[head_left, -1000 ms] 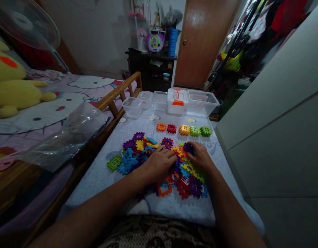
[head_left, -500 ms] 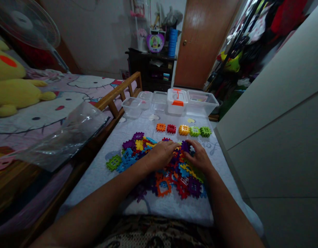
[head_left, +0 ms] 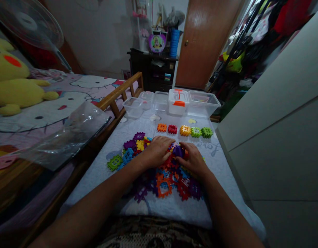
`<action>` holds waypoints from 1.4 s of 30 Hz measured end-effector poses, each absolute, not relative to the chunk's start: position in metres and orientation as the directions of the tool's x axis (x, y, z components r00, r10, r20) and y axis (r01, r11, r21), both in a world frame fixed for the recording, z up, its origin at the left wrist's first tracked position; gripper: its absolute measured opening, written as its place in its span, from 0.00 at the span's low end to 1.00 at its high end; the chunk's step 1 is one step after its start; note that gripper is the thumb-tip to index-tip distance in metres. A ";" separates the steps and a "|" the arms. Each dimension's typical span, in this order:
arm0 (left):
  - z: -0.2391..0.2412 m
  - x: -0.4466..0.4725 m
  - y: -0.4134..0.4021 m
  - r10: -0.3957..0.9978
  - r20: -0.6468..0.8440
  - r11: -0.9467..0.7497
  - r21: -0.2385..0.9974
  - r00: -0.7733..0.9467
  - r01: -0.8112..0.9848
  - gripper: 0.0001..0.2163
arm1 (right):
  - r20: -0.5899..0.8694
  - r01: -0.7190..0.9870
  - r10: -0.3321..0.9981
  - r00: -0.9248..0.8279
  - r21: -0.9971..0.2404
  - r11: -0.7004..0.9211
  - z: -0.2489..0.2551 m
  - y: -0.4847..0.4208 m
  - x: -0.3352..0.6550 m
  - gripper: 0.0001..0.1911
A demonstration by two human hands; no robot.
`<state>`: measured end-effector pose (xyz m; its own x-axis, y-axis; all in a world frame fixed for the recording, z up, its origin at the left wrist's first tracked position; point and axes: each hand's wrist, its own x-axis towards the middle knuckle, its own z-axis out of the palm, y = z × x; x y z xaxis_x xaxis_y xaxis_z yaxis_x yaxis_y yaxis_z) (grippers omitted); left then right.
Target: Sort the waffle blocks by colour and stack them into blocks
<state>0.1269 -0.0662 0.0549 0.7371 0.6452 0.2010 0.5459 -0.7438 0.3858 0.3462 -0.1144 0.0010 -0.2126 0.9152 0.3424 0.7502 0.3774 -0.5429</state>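
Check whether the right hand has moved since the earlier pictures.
Yes: the right hand has shifted left, toward the left hand, judged against the yellow-orange block standing in the row.

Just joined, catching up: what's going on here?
A person's right hand has a purple piece between thumb and fingers, above a pile of toothed plastic pieces. The left hand is over the pile alongside; whether it grips anything is hidden. Beyond lies a row of orange, red, yellow and green pieces, with clear containers behind.
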 end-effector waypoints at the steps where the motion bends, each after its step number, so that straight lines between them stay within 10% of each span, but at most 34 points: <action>1: 0.056 0.128 -0.066 0.640 0.195 -0.746 0.387 0.743 0.541 0.21 | 0.329 0.753 0.919 -0.217 -0.543 0.373 0.000 -0.114 0.346 0.27; 24: 0.067 0.180 -0.032 0.464 -0.097 -0.816 0.340 0.880 0.468 0.22 | 0.252 0.608 0.950 -0.184 -0.730 0.311 -0.003 -0.114 0.355 0.44; 42: 0.069 0.183 -0.040 0.518 -0.060 -0.841 0.143 0.853 0.521 0.17 | 0.260 0.707 0.954 -0.151 -0.646 0.287 -0.001 -0.114 0.367 0.33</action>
<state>0.1828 -0.0401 0.0688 0.8530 0.5183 -0.0605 0.5213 -0.8413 0.1427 0.3673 -0.1144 -0.0013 -0.1508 0.9539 0.2595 0.7075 0.2875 -0.6456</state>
